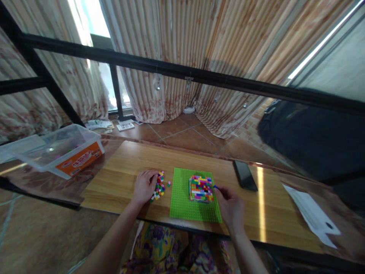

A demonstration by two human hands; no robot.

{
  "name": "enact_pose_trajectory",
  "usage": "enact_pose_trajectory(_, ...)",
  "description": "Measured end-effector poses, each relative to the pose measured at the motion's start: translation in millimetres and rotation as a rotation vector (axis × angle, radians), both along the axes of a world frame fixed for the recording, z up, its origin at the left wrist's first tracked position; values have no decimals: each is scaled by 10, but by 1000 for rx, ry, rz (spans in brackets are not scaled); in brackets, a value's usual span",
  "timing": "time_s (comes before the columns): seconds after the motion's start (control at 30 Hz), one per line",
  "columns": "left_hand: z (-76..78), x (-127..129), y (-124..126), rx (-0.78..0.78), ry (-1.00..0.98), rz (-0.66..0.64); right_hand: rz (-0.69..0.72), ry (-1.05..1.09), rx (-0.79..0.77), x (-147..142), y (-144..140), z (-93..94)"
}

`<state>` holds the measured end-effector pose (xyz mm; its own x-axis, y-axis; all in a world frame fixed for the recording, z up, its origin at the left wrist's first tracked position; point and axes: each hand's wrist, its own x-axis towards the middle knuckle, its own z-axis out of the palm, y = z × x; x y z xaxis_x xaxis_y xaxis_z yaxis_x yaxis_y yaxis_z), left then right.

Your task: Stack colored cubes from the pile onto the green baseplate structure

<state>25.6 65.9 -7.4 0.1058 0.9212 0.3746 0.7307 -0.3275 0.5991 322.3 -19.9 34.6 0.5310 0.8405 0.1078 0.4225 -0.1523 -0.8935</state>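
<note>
Left hand palm-down on table, fingers curled loosely over edge of loose-brick pile; touching the small coloured bricks, grip on any single one not discernible. Pile just left of green baseplate, one or two stray bricks between pile and plate edge.

Right hand at right edge of baseplate, thumb and index pinched on small blue brick, remaining fingers folded in. Blue brick held just beside right side of multicoloured block; touching or a hair apart, can't tell at this resolution.

Multicoloured block seated on baseplate, right-of-centre, toward far half; several layers of mixed red, yellow, green, white, blue bricks, top face roughly square.

Baseplate flat on wooden table, near front edge, directly ahead of torso.

Also on table: black phone face-up, right of baseplate, well apart from right hand; white paper sheet far right. Clear plastic bin with orange label off to the left, on adjoining surface, well apart from left hand.
</note>
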Motion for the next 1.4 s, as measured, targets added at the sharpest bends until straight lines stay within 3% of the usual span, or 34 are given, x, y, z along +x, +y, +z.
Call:
enact_pose_trajectory(0.27, 5, 1, 4, 11, -16, -6, -23, -78, -29, -47, 95, -123)
enact_pose_trajectory(0.5, 0, 3, 3, 5, -16, -16, -1, -58, -3, -82, 131, -117)
enact_pose_trajectory(0.83, 4, 3, 0, 15, 0, 3, 15, 115, 6, -31, 100, -120)
enact_pose_trajectory(1.4, 8, 6, 0, 3, -4, -6, -6, 341, 26, -18, 350, -234)
